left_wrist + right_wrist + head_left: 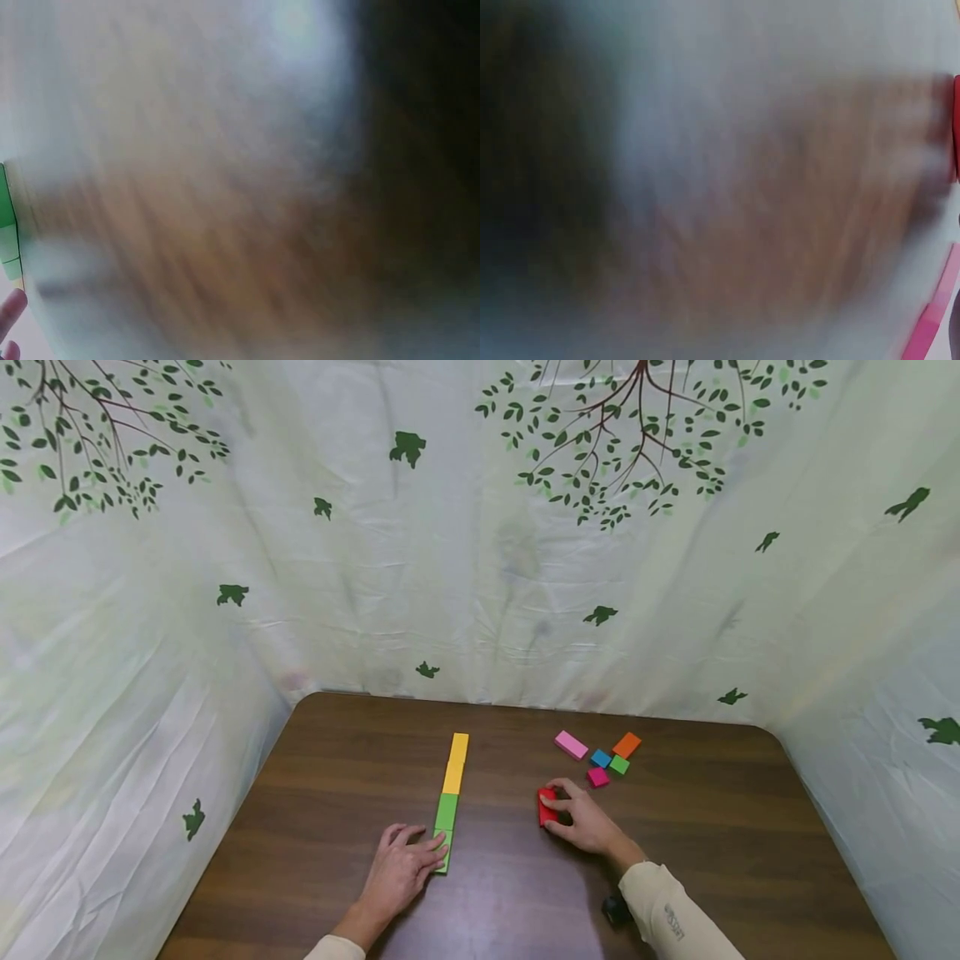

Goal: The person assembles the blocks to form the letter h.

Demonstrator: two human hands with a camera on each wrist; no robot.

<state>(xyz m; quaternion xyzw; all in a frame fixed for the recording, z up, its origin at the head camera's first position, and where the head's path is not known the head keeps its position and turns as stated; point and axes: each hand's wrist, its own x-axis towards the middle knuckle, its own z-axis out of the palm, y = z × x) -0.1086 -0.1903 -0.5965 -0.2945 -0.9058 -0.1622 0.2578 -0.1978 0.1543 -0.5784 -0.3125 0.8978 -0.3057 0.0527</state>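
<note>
A straight row of blocks runs toward the near edge, with yellow blocks (453,774) at the far end and green blocks (446,812) nearer. My left hand (400,870) lies beside the row, its fingertips touching the nearest green block. Farther right, my right hand (588,822) pinches a red block (547,807) between thumb and fingers at table level. In the left wrist view, green blocks (7,202) and a fingertip show at the left edge. The right wrist view catches a slice of the red block (956,127); most of both wrist views is blurred.
Beyond my right hand lie loose blocks: pink (572,745), blue (601,758), orange (627,744), small green (619,765) and magenta (597,777). A small black object (617,910) is by the right sleeve. Leaf-patterned white curtains (495,568) surround the brown table (337,777).
</note>
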